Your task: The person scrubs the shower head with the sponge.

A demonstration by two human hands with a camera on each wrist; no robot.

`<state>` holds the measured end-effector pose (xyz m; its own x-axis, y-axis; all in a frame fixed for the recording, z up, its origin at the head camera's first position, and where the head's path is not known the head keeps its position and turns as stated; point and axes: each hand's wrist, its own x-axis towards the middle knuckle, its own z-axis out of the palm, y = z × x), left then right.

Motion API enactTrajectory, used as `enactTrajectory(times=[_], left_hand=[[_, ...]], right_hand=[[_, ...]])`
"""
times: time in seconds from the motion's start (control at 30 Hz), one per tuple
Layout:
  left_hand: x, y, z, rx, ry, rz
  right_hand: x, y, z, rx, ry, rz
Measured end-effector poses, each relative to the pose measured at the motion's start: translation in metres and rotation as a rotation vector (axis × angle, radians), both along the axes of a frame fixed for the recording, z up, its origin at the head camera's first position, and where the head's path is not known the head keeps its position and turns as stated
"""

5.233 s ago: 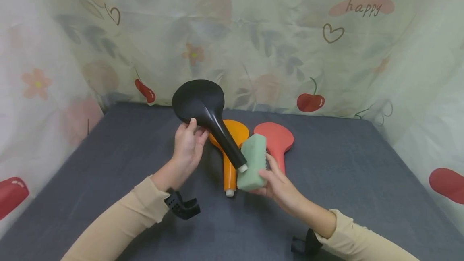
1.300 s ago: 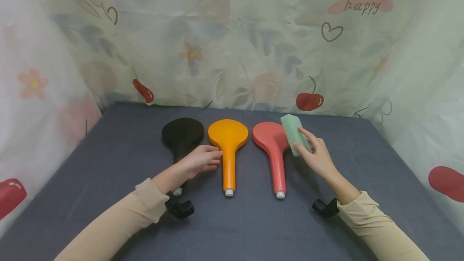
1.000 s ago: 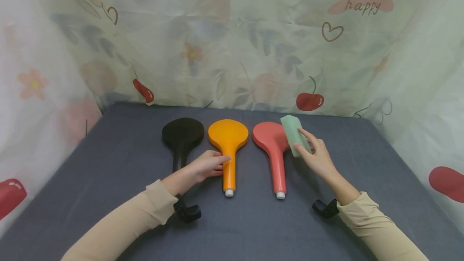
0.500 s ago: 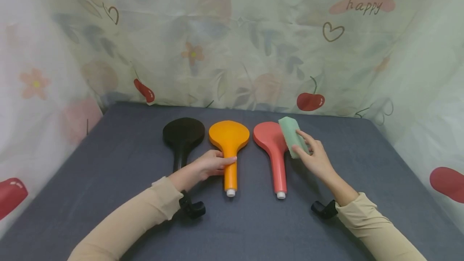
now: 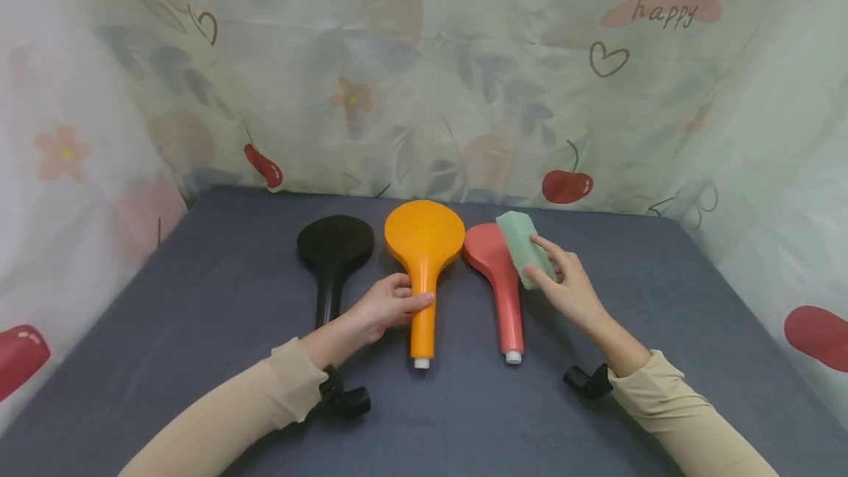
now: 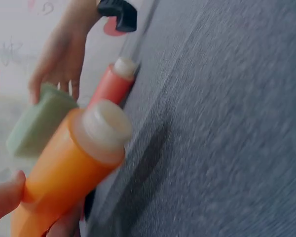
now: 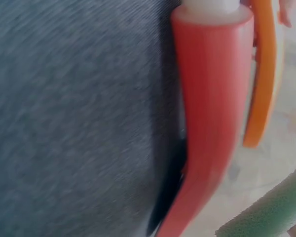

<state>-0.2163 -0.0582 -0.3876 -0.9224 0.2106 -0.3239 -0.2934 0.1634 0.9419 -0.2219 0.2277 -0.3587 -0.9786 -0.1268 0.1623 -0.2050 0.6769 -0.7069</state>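
Supporting the Orange Hand Shower Beside the Sponge

Hold: The left hand (image 5: 387, 306) is closed around the handle of the orange hand shower (image 5: 424, 230), thumb across the front and fingers behind. The right hand (image 5: 566, 289) pinches the green sponge (image 5: 522, 245) between thumb and fingers, spread only to its width.

Position: The orange hand shower appears to be held above the dark grey cloth (image 5: 424, 433); its shadow falls apart from the handle in the left wrist view. It stands between the black hand shower (image 5: 335, 245) and the coral hand shower (image 5: 509, 308), both resting on the cloth. The sponge overlaps the coral head in the head view; contact there cannot be told.

Procedure: The step in hand appears to be supporting the orange hand shower near the sponge. Maintain a firm grip, since the smooth handle may turn in the fingers. Keep its round head clear of the coral one. Pinch the sponge lightly to preserve its shape.

Materials: Each hand shower has a broad round head tapering into a cylindrical handle, apparently of hard plastic. The orange handle ends in a white collar (image 6: 106, 123). The sponge is a matte, soft-looking block. The cloth is finely woven.
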Motion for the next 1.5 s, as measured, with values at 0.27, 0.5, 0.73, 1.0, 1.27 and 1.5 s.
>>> enactTrajectory(times=[0.27,0.5,0.73,1.0,1.27,1.5], left_hand=[[0.017,0.002,0.005,0.046,0.165,-0.028],[0.028,0.008,0.010,0.071,0.252,-0.036],[0.035,0.009,0.012,0.060,0.339,-0.078],[0.038,0.008,0.009,0.119,0.381,-0.132],[0.040,0.006,0.012,0.072,0.357,-0.097],[0.041,0.005,0.014,0.082,0.316,-0.090]], right_hand=[[0.007,-0.021,0.009,-0.022,0.141,0.044],[0.018,-0.044,0.013,-0.011,0.470,0.157],[0.020,-0.065,0.010,0.149,0.844,0.346],[0.022,-0.074,0.004,0.300,1.049,0.513],[0.010,-0.054,0.005,0.297,0.994,0.415],[0.000,-0.041,0.011,0.162,0.862,0.183]])
